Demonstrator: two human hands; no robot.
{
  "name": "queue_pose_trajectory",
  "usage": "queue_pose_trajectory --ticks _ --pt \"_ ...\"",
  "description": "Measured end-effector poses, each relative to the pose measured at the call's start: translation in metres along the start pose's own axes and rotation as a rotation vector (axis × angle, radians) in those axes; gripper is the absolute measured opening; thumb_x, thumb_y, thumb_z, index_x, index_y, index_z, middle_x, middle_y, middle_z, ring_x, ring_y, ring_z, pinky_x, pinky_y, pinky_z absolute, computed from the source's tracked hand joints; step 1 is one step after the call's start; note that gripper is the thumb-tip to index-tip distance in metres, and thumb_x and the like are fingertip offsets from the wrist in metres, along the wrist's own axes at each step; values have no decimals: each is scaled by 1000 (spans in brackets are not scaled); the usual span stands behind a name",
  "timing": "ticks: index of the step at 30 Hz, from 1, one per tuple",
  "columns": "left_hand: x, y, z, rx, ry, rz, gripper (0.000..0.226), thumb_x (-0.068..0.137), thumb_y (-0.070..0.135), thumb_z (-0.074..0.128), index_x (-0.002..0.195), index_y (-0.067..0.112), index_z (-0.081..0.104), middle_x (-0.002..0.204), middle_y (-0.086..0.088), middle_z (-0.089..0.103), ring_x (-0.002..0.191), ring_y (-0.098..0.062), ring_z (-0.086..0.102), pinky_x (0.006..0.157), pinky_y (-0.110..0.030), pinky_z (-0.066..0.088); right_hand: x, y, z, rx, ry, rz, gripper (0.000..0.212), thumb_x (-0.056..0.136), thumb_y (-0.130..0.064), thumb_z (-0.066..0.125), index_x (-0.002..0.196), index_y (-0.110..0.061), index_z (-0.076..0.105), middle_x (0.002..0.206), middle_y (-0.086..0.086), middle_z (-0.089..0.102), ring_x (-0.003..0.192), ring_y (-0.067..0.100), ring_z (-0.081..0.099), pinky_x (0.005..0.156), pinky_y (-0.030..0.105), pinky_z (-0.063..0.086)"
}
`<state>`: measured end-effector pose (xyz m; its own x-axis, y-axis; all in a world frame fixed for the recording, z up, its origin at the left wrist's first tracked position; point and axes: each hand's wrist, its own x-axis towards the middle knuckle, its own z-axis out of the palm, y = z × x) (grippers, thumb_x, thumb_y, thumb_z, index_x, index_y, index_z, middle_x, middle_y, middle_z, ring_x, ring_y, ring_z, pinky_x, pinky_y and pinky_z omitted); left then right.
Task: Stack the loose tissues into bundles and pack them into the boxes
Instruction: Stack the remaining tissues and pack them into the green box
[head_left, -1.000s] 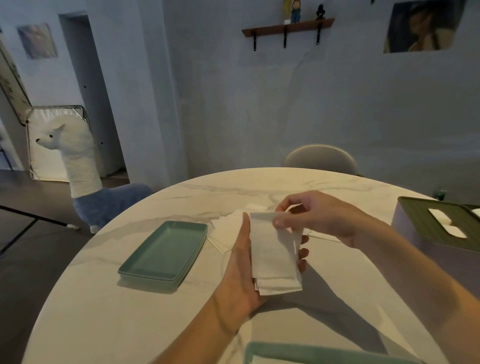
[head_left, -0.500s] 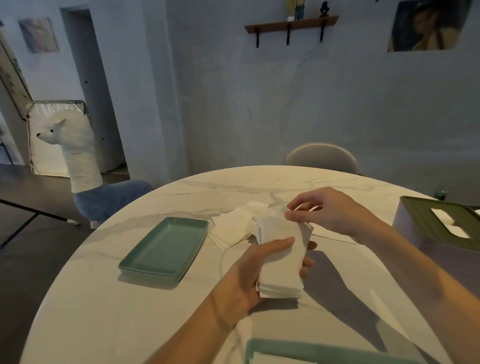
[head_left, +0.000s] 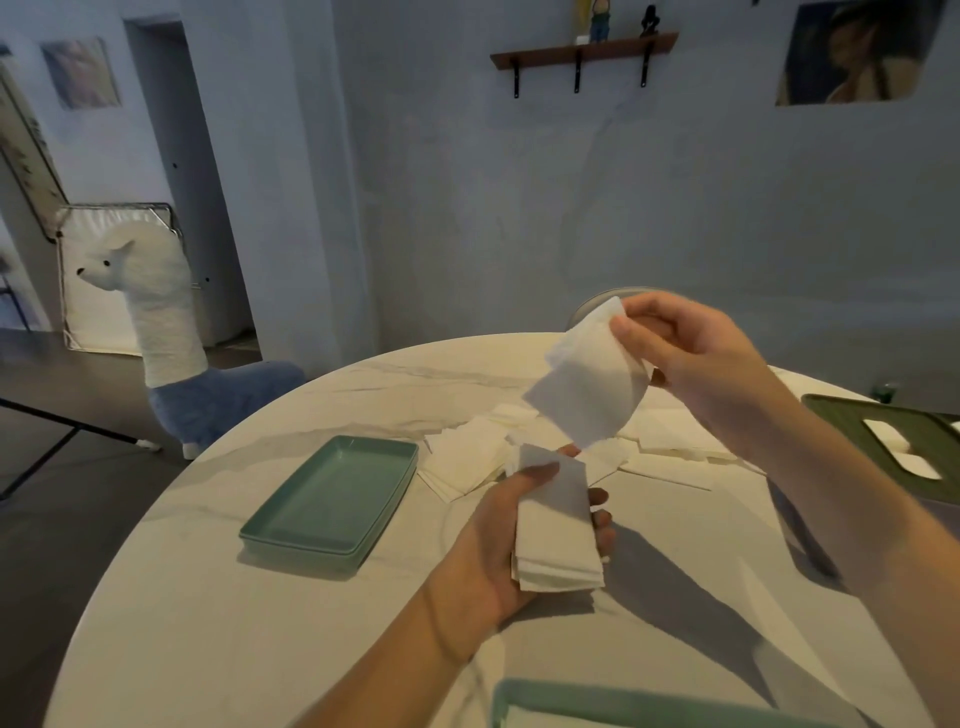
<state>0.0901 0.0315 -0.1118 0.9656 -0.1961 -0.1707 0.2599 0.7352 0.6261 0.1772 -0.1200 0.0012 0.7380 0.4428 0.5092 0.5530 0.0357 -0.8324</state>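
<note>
The person is cradling a bundle of folded tissues (head_left: 558, 525) in the left hand (head_left: 498, 540), the thumb pressing down across the top sheet and the fingers curling up around the far edge; held this way the stack is staying squared and its upper face is lying open to receive another sheet. The right hand (head_left: 696, 364) is lifting a single tissue (head_left: 592, 384) above that bundle, pinching its upper corner between thumb and fingertips so that the sheet is hanging free and slightly curled (a light pinch seems enough for something this limp). The two are apart, the hanging sheet's lower edge dangling just over the bundle's far end.

More loose tissues (head_left: 467, 457) are lying spread on the marble table (head_left: 260, 623) behind the hands, within reach of either one. A green tray (head_left: 332, 499) is sitting to the left, and another tray's rim (head_left: 623, 701) is showing at the bottom edge with something white inside. The tissue box (head_left: 893, 441), its green lid already showing white through the slot, is waiting at the right edge.

Judging from this, stacking is under way and the packing of this bundle is not yet begun.
</note>
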Motion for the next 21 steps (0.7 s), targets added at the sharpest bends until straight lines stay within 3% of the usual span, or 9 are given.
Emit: queue_pose_trajectory --ticks 2,5,6,8,9,11,14,17,21 --pt "-9 -1 -2 47 -25 46 51 70 11 79 117 0 61 91 -14 68 78 -27 65 68 -35 59 -5 -9 -2 110 -193 32 20 99 -23 58 110 -9 69 87 -8 73 81 6 66 72 21 56" --pt "-27 -8 -3 416 37 256 21 98 15 65 119 17 64 106 7 77 80 -1 72 67 -19 58 -10 -8 1 -31 -383 65 27 93 -32 61 109 -13 69 87 -9 71 86 9 67 76 23 57" --pt "-26 -9 -5 435 61 306 17 100 14 62 115 20 67 100 8 78 75 2 71 64 -17 58 -10 -5 4 -122 -408 86 27 92 -37 62 108 -17 71 90 -10 71 88 9 67 77 22 57" --pt "-18 -5 -3 342 20 297 12 85 20 80 95 18 74 77 3 75 66 -5 71 63 -22 59 -9 4 12 -290 -421 158 24 91 -43 64 106 -27 72 93 -15 73 91 6 67 75 20 54" --pt "-11 -3 -2 223 -32 238 32 79 38 86 94 12 74 80 -5 74 71 -14 72 69 -30 61 -9 9 15 -379 -410 185 21 91 -46 65 104 -31 72 93 -17 73 91 5 67 75 18 52" --pt "-3 0 -1 88 -82 61 79 81 80 60 116 10 69 99 -17 72 87 -30 74 81 -44 61 -9 17 20 -528 -365 204 16 92 -45 66 102 -34 71 94 -19 72 90 5 67 74 15 49" --pt "1 1 -1 83 -171 -18 106 69 95 48 141 18 51 116 -20 71 104 -36 72 90 -50 59 -8 23 23 -542 -313 235 17 94 -42 67 105 -30 72 98 -16 72 92 5 66 73 16 47" --pt "1 -1 1 35 -191 -2 101 72 78 67 148 17 43 123 -25 67 109 -42 68 94 -55 56 -9 25 23 -520 -306 240 14 92 -43 69 100 -33 72 93 -19 72 89 4 66 70 15 47" --pt "-3 -3 -3 149 -119 84 73 82 30 77 143 5 44 114 -25 68 91 -37 69 110 -63 43 -7 27 19 -467 -254 258 3 90 -42 71 92 -40 71 93 -23 70 90 4 64 69 15 46"
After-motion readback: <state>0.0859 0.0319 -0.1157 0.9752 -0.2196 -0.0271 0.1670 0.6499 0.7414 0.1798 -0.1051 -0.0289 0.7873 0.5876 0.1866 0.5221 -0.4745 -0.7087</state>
